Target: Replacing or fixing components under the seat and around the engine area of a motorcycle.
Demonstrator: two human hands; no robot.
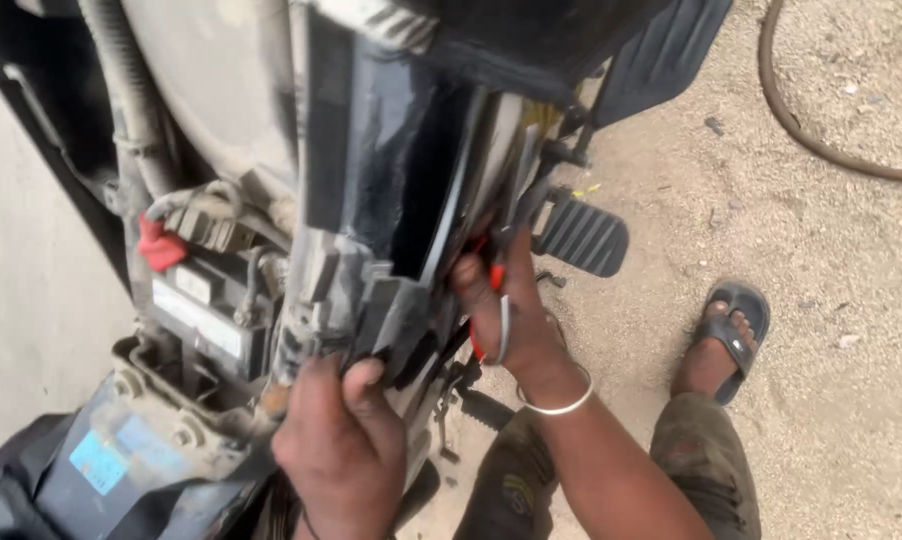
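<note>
Your left hand (343, 450) clenches the dusty grey-black side panel (371, 300) of the motorcycle (221, 120); your right hand (506, 320) grasps what looks like red-handled pliers (493, 282) beside the footrest (583, 237).

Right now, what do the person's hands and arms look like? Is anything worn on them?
Both arms are bare, with no sleeves or gloves. The right hand has a thin silver bangle around its wrist. The left hand shows no ring or band.

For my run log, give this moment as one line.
left hand: grips grey connector block | right hand: holds red-handled tool at black panel | battery exposed
</note>
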